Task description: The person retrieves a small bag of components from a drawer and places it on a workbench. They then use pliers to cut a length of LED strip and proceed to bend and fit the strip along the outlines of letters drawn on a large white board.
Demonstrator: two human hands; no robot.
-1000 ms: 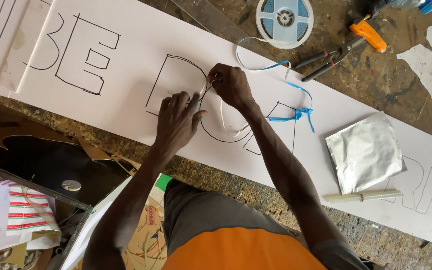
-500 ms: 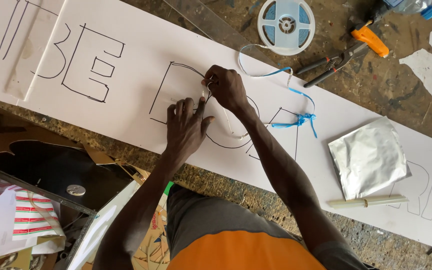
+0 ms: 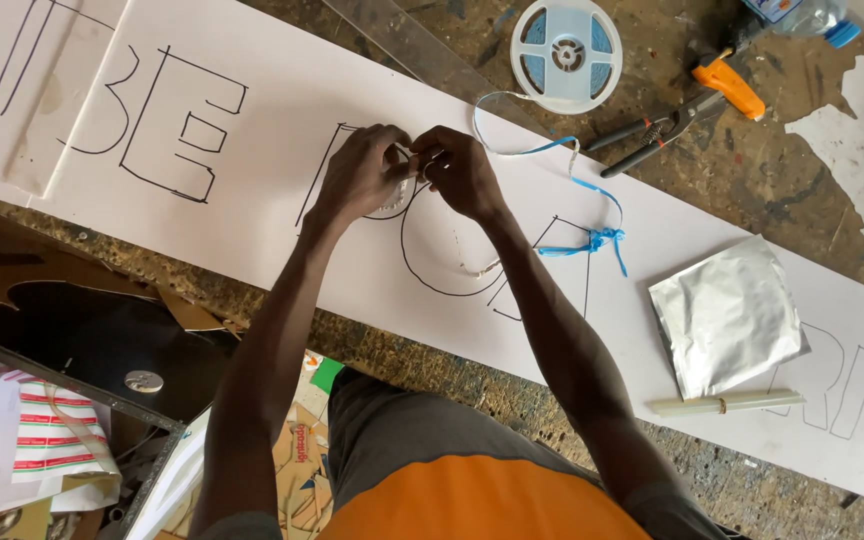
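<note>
Pinching a thin white strip (image 3: 410,178) together, the left hand (image 3: 364,172) and right hand (image 3: 460,172) meet over the white board (image 3: 252,220) on the counter (image 3: 752,180); fingers narrow, holding it. The strip trails rightward toward the reel (image 3: 566,54). Earlier, the left hand lay flat on the board; now it is raised to the right.

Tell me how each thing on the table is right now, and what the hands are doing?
left hand: pinching the strip on the board
right hand: pinching the strip beside it
white strip: partly unrolled, curling across the board
reel: lying flat
white board: flat, with outlined letters
pliers: lying untouched
foil pouch: flat, crinkled
glue sticks: lying together
</note>
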